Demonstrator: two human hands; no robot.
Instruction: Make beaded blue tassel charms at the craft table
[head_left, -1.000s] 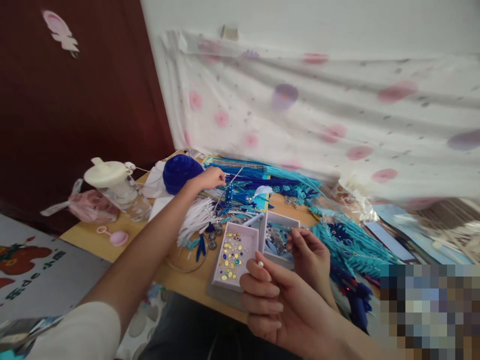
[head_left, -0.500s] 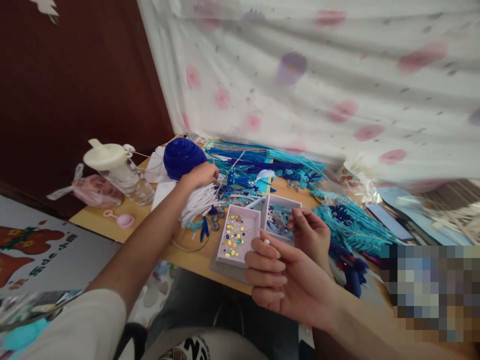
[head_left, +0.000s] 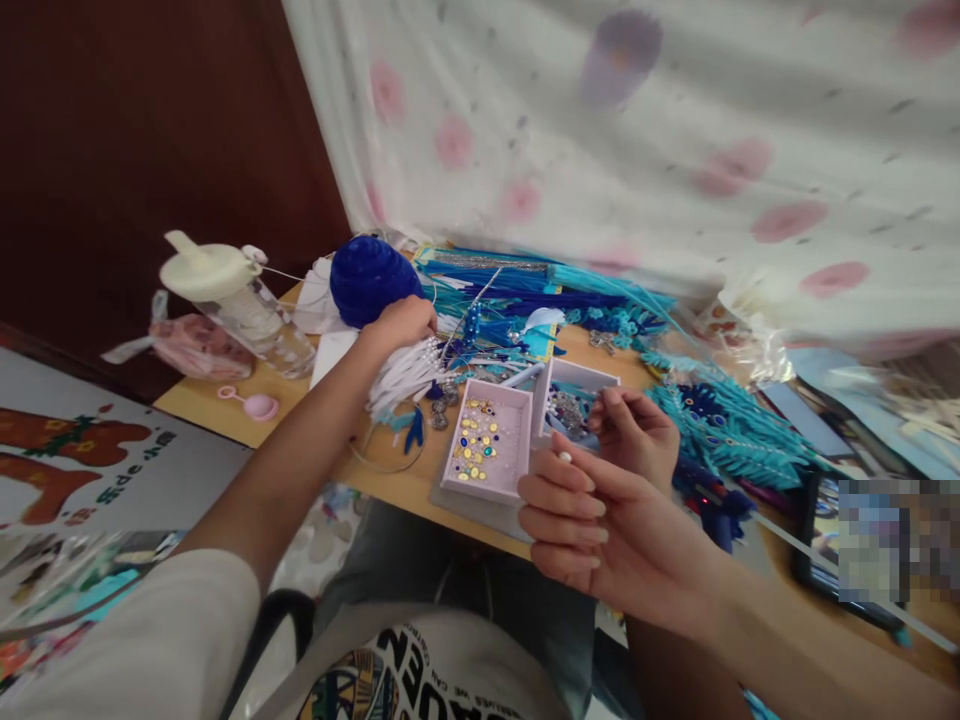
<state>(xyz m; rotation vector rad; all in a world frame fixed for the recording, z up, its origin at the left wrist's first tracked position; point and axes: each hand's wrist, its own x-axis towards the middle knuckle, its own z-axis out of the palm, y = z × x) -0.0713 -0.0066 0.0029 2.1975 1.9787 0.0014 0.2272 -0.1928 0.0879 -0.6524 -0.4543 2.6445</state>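
My left hand is closed beside a dark blue fuzzy ball, just above a bundle of white stems with pearl tips. Its fingertips are turned away, so what they hold is hidden. At the right edge of a pale box of beads and silver pieces, my right hand has thumb and forefinger pinched together. Whatever lies between them is too small to make out. In front of it, another person's hand pinches a small white pearl.
A second pale box holds gold and blue beads. Blue stems and teal feather-like pieces cover the back and right. A glue gun with a red light lies near a phone. At left stand a lidded bottle and a pink scoop.
The view has shifted, so the table sits higher and a phone shows at the right. Both my hands keep nearly the same places, and the other person's hand still pinches the pearl.
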